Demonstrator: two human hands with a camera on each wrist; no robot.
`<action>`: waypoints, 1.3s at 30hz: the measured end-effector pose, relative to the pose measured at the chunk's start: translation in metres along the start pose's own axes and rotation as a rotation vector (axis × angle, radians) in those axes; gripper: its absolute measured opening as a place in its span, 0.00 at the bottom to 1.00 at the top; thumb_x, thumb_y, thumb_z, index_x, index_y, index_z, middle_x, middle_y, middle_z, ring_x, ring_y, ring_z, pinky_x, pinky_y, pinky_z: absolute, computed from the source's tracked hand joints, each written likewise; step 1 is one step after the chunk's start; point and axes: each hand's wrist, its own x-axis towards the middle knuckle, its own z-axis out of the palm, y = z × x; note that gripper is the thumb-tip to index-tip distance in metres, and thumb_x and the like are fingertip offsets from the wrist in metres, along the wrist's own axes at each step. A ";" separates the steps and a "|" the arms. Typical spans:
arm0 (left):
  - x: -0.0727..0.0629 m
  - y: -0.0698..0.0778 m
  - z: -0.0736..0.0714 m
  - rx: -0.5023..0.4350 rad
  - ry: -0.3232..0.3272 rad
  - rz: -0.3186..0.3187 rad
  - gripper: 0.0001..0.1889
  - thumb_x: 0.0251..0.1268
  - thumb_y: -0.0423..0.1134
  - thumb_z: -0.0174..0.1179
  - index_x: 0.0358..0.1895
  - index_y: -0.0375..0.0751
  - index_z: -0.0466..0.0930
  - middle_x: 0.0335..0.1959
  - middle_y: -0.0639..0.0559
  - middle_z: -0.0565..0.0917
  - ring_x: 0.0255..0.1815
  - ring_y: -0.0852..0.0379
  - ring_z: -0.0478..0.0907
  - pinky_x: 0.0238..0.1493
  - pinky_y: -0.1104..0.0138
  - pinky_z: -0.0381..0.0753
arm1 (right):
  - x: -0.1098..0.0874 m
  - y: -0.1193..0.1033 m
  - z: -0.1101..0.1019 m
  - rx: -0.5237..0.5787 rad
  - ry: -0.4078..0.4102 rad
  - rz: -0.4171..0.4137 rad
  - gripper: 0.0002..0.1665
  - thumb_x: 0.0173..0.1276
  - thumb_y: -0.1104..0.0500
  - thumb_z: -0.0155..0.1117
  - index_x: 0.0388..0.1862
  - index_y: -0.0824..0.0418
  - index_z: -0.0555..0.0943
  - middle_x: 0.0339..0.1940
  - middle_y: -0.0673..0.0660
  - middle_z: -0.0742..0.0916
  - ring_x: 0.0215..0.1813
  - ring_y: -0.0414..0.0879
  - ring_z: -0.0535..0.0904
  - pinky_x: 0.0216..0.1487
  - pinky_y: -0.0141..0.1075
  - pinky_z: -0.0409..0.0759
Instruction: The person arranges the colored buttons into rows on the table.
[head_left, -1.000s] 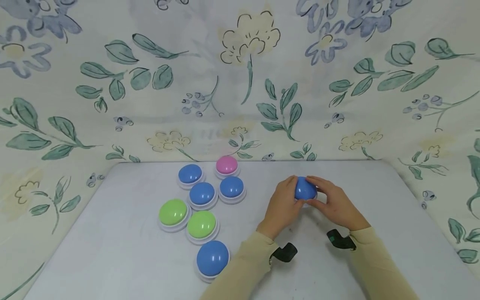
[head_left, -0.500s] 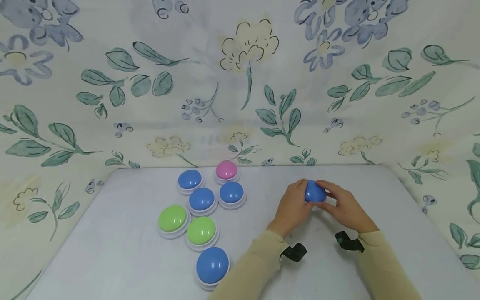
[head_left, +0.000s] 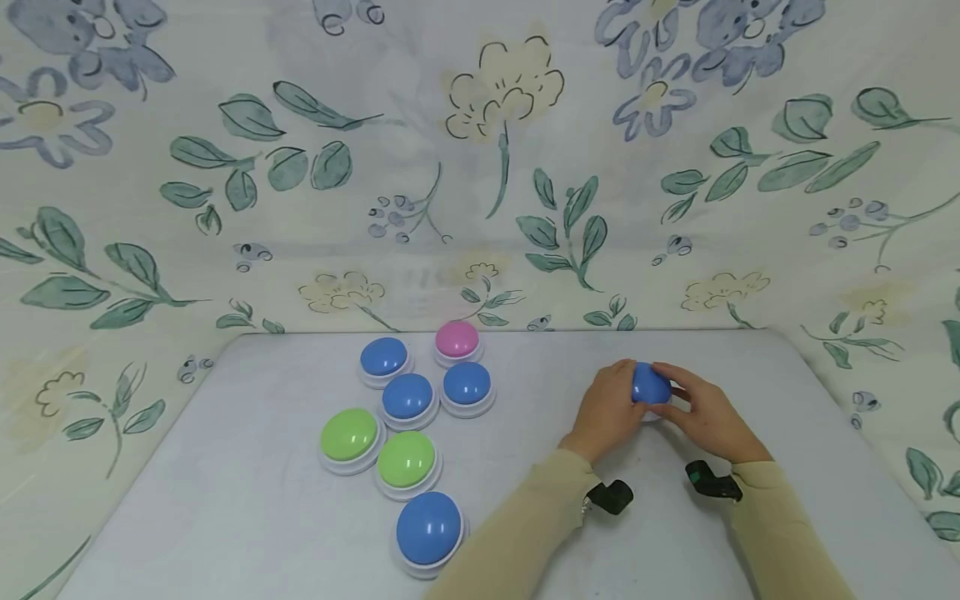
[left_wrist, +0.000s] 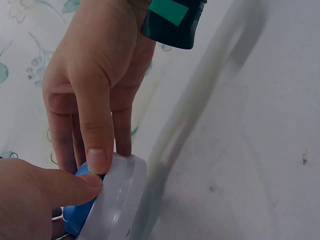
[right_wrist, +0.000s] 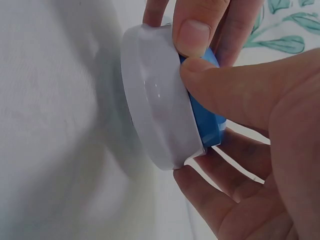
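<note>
Both hands grip one blue dome-topped push button [head_left: 651,383] at the right side of the white table. The left hand [head_left: 606,408] holds it from the left, and the right hand [head_left: 708,414] from the right. In the left wrist view the two thumbs meet at the edge between blue dome and white base [left_wrist: 120,200]. The right wrist view shows the white base [right_wrist: 157,95] close over the table, with its shadow beside it. Fingers wrap the far side and partly hide the blue dome [right_wrist: 205,120].
Left of the hands stand more buttons on white bases: a pink button [head_left: 457,339], two green buttons [head_left: 348,434] and several blue buttons [head_left: 428,528]. The left sleeve [head_left: 517,533] passes close to the nearest blue one. Floral cloth [head_left: 480,167] rises behind the table [head_left: 225,500].
Both hands have moved steadily to the right across the table with the blue push button between them. The other buttons keep their places.
</note>
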 end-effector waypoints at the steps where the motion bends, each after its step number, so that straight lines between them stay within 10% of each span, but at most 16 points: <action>1: 0.001 0.001 0.001 -0.001 0.002 0.003 0.29 0.68 0.40 0.66 0.70 0.34 0.71 0.68 0.47 0.76 0.68 0.54 0.73 0.68 0.67 0.72 | 0.000 0.001 -0.001 -0.001 -0.002 0.007 0.36 0.68 0.68 0.67 0.72 0.72 0.66 0.71 0.74 0.71 0.70 0.71 0.68 0.65 0.60 0.73; 27: 0.008 0.003 0.012 -0.019 -0.053 -0.057 0.31 0.71 0.42 0.63 0.73 0.35 0.66 0.71 0.50 0.73 0.71 0.59 0.70 0.70 0.71 0.68 | 0.003 0.014 0.002 0.004 -0.024 0.074 0.36 0.71 0.66 0.65 0.74 0.72 0.63 0.73 0.75 0.68 0.72 0.72 0.65 0.67 0.62 0.69; 39: -0.001 -0.007 -0.005 -0.046 -0.060 -0.092 0.33 0.72 0.42 0.62 0.75 0.33 0.63 0.75 0.46 0.68 0.75 0.55 0.64 0.74 0.68 0.63 | -0.001 0.013 0.005 -0.001 0.002 0.088 0.41 0.68 0.66 0.66 0.76 0.69 0.61 0.76 0.75 0.63 0.75 0.73 0.59 0.69 0.66 0.65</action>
